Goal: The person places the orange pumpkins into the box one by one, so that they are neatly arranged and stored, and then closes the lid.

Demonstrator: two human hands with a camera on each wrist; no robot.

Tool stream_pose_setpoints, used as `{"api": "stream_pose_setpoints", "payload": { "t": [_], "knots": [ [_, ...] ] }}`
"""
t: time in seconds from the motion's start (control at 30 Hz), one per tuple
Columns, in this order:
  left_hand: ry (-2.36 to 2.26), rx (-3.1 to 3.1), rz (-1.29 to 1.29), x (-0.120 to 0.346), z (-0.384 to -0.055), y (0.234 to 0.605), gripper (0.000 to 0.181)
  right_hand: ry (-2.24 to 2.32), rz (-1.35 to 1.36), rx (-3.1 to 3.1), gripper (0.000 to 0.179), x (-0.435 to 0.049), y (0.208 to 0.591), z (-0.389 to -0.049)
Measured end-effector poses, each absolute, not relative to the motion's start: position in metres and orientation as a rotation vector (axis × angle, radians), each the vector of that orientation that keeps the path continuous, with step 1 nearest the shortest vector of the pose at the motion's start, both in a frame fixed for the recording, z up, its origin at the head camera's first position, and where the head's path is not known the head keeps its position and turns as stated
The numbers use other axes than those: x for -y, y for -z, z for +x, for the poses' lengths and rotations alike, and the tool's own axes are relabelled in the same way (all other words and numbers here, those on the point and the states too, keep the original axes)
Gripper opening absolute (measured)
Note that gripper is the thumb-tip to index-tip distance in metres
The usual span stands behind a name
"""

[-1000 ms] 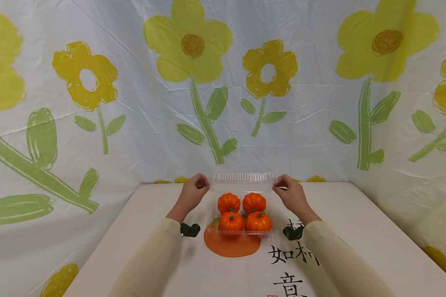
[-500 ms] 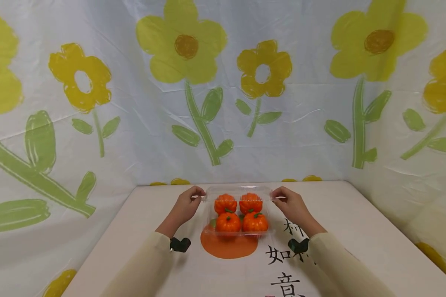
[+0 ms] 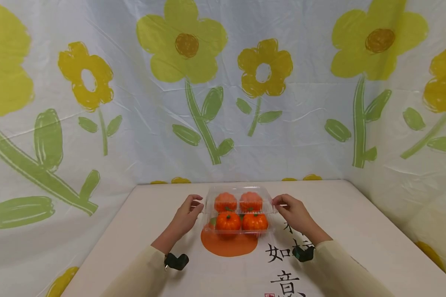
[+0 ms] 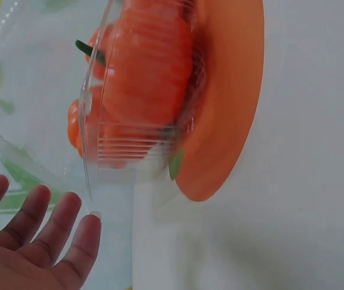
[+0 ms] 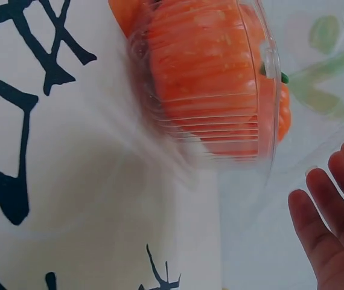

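A clear plastic clamshell box [image 3: 241, 232] holds several orange toy pumpkins [image 3: 228, 222] with green stems, two in front and two behind. Its hinged lid [image 3: 240, 189] tilts forward, over the back pair, with the front pair uncovered. My left hand [image 3: 185, 215] is beside the lid's left edge, fingers spread and extended, fingertips close to the plastic. In the left wrist view those fingers [image 4: 81, 241] hold nothing. At the lid's right edge is my right hand [image 3: 296, 212], its fingertips right at the corner. Its fingers [image 5: 326, 205] look relaxed and extended in the right wrist view.
The box stands on a pale tabletop cloth [image 3: 141, 222] printed with an orange disc [image 3: 228, 247] and black characters [image 3: 282, 253]. Behind the table hangs a curtain [image 3: 304, 136] with yellow flowers. Dark green bands [image 3: 176, 262] circle both wrists.
The lid has swung from standing up behind the pumpkins to leaning forward over the back pair. Both hands have come down and nearer with it, and the left fingers have loosened and spread.
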State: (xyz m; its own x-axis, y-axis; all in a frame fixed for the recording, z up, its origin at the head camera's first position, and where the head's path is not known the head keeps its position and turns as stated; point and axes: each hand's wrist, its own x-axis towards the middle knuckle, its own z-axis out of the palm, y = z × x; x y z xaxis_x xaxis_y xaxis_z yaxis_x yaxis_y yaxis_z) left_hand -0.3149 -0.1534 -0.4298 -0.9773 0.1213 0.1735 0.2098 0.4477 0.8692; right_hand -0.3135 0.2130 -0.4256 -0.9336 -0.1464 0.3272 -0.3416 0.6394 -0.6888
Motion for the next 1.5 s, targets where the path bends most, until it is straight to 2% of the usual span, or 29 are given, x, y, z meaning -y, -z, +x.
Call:
{"api": "stream_pose_setpoints", "payload": {
  "t": [0.47,0.63,0.83,1.17,1.5],
  "knots": [
    [1.834,2.656,-0.142,0.149,-0.303,0.43,0.046,-1.186,0.399,2.649,0.013,-0.214,0.428,-0.298],
    [1.881,2.667,-0.131,0.15,-0.301,0.433,0.051,-1.258,0.32,2.708,0.014,-0.213,0.427,-0.293],
    [1.922,2.658,-0.123,0.151,-0.3,0.439,0.055,-1.462,0.218,2.713,0.028,-0.211,0.429,-0.289],
    [2.047,2.665,-0.098,0.149,-0.295,0.445,0.06,-1.685,0.161,2.771,0.065,-0.211,0.437,-0.282],
    [2.183,2.634,-0.098,0.146,-0.287,0.451,0.068,-1.823,0.139,2.708,0.058,-0.206,0.444,-0.277]
  ]
}}
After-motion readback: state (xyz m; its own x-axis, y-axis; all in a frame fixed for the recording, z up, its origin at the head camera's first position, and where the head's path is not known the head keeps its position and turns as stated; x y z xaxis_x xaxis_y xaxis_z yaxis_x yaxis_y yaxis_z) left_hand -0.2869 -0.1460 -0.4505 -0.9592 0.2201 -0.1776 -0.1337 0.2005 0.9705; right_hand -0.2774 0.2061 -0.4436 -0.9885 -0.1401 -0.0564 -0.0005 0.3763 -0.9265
